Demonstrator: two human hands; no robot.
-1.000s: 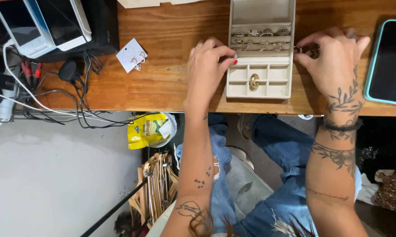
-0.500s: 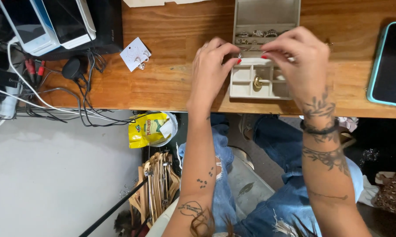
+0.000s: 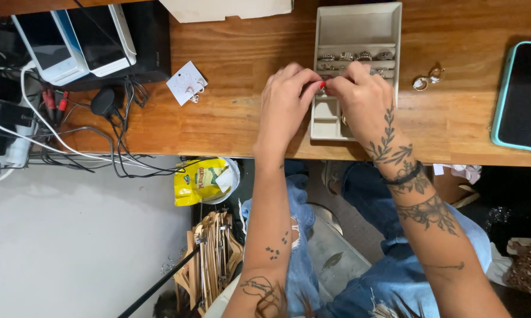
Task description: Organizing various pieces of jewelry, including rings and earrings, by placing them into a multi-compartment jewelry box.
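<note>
Both hands meeting over the middle of a beige jewellery tray [image 3: 357, 26] on the wooden worktop [image 3: 236, 118]. Left hand [image 3: 286, 106] and right hand [image 3: 365, 103] fingertip to fingertip, pinched together at the same spot above the ring row; probably a small ring or earring between them, but too tiny and too covered to name, so cannot tell what either grip actually holds.

Sorting of jewellery, by the look of it, somewhere midway: a row of silver rings [image 3: 355, 56] already seated in the tray's slotted band, top compartment bare, lower small compartments mostly hidden under the right hand. Still outside the tray: a pair of hoop earrings [image 3: 428, 78] lying loose on the wood just right of it, and a white earring card [image 3: 186, 83] with a pair still mounted, well to the left. Turquoise-cased phone [image 3: 521, 97] at far right, untouched.
</note>
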